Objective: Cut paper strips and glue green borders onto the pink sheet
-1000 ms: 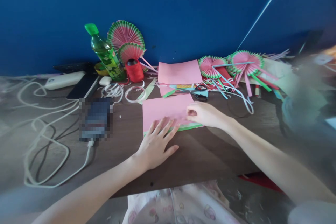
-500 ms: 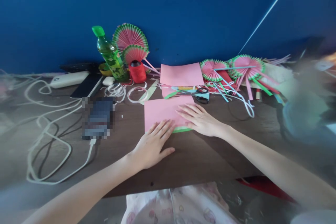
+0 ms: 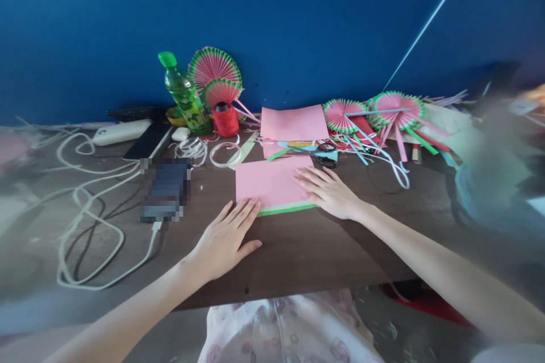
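Note:
A pink sheet of paper [image 3: 272, 182] with a pale and green strip along its near edge lies flat on the brown table [image 3: 289, 261]. My left hand [image 3: 227, 235] rests at its near left corner, fingers stretched out and fingertips on the paper. On the right part of the sheet lies my right hand [image 3: 330, 193], palm down with fingers spread. Just beyond the sheet are black-handled scissors [image 3: 327, 160], lying over paper scraps. Another pink sheet [image 3: 293, 122] sits behind them, near the blue wall.
Pleated pink-and-green paper fans [image 3: 344, 115] lie at the back right among paper strips. A green bottle [image 3: 185, 96] and a red thread spool [image 3: 225, 120] stand at the back left. At left, a phone [image 3: 166, 190] is plugged into a white cable [image 3: 121, 249].
My left hand has slid left along the sheet's near edge, uncovering more of the green strip. My right hand has stayed nearly in place. The view has shifted slightly.

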A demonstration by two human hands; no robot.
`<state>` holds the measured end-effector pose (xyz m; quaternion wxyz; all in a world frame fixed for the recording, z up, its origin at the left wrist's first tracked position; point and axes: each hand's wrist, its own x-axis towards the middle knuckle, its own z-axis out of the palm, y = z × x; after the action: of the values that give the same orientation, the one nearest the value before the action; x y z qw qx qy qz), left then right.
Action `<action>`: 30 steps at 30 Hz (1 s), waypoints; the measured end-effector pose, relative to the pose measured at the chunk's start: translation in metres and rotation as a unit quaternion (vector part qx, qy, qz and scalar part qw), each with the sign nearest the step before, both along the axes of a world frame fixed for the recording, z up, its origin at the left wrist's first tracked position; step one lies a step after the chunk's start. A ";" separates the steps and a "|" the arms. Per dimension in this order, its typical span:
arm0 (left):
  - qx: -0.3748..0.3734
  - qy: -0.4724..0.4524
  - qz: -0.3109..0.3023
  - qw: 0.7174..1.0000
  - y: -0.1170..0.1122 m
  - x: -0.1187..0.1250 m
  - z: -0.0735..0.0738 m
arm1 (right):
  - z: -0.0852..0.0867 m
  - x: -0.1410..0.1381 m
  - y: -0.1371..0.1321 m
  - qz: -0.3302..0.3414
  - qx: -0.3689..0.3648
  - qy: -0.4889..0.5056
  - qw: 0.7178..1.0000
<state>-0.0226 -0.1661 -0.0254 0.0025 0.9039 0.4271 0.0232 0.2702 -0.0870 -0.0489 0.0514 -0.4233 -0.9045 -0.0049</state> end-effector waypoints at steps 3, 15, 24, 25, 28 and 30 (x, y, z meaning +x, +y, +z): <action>-0.001 -0.001 0.006 1.000 0.001 0.001 0.002 | 0.000 0.000 0.000 0.000 0.001 0.007 1.000; -0.010 -0.032 -0.008 0.999 0.003 -0.001 -0.001 | 0.004 -0.001 0.000 -0.008 -0.023 0.025 0.999; -0.035 -0.052 0.009 0.998 0.008 0.001 0.002 | 0.023 -0.011 0.025 -0.044 -0.029 0.154 0.987; -0.037 -0.060 0.013 0.997 0.008 0.001 0.002 | 0.025 -0.016 0.033 -0.045 -0.011 0.175 0.983; -0.038 -0.093 0.030 0.995 0.007 0.000 0.003 | 0.028 -0.036 0.057 -0.057 0.033 0.204 0.977; -0.043 -0.119 0.037 0.991 0.005 -0.001 0.004 | 0.027 -0.051 0.070 -0.075 0.046 0.174 0.981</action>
<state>-0.0238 -0.1609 -0.0217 0.0912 0.8775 0.4574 0.1118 0.2189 -0.0173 -0.0216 0.2270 -0.4816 -0.8462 0.0233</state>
